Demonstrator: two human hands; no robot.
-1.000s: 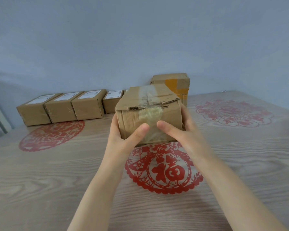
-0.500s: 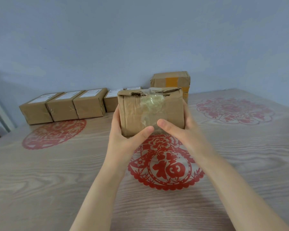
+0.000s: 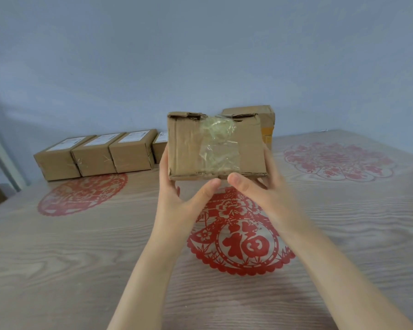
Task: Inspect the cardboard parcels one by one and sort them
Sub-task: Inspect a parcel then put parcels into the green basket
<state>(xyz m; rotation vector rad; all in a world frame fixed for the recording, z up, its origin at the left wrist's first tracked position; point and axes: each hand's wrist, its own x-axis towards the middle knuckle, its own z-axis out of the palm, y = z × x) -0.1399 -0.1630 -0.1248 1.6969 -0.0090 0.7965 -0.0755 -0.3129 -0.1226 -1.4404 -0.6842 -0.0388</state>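
Note:
I hold a worn cardboard parcel [image 3: 186,148] in the air over the table, its taped side facing me and its top edge torn. My left hand [image 3: 177,198] grips its left side with the thumb under the lower edge. My right hand [image 3: 260,194] grips the right side, thumb also at the lower edge. A row of several labelled parcels [image 3: 93,156] stands at the back left against the wall. Another parcel [image 3: 266,120] with an orange patch stands behind the held one, mostly hidden.
The wooden table [image 3: 57,258] carries red paper-cut decorations: one [image 3: 236,234] under my hands, one [image 3: 81,194] at the left before the row, one [image 3: 336,160] at the right. A blue-grey wall runs behind the table.
Both hands have lifted the parcel off the table and tipped it toward me, so the taped side now faces me and the top face is out of sight.

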